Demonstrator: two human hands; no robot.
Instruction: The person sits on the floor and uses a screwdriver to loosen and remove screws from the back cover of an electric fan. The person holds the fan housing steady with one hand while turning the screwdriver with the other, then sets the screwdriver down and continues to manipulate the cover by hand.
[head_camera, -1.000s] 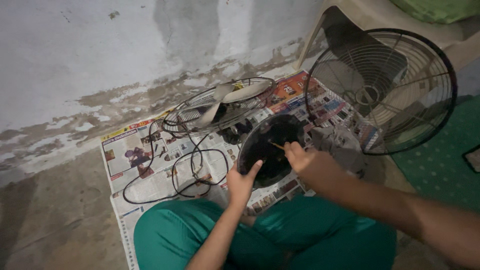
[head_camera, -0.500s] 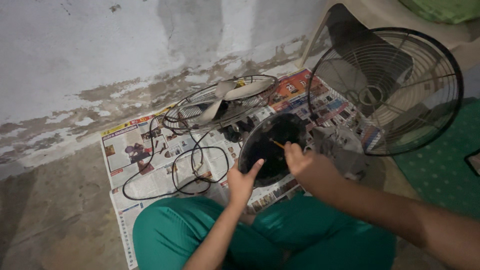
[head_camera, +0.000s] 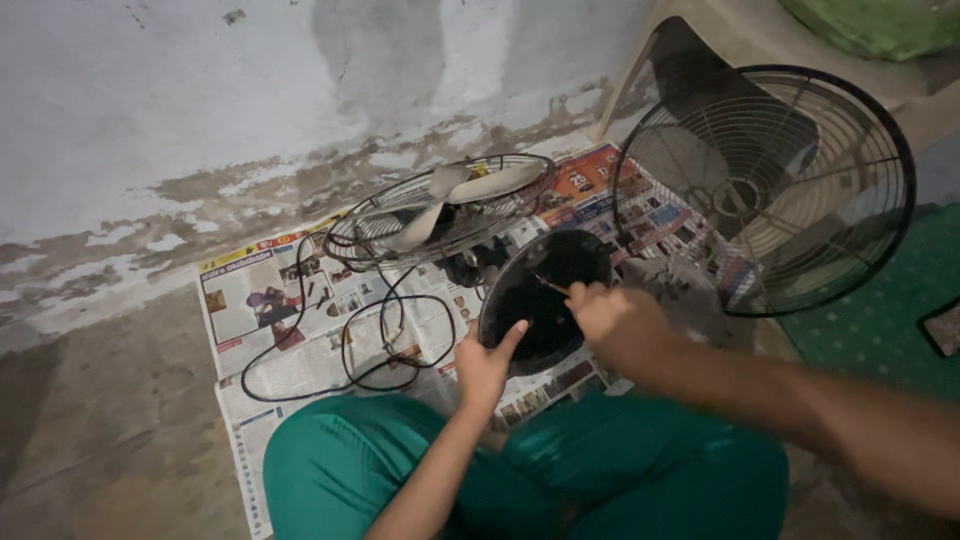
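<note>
on newspaper (head_camera: 290, 300), centre: left hand (head_camera: 487, 362) grips round black fan base (head_camera: 545, 300) at 7 o'clock; right hand (head_camera: 615, 322) pinches thin tool (head_camera: 552, 287) inside. probing step, seemingly; steadiness needed.

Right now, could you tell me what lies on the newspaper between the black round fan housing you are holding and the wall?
In the head view, a wire fan guard with pale blades lies between the black housing and the wall, on the newspaper.
</note>
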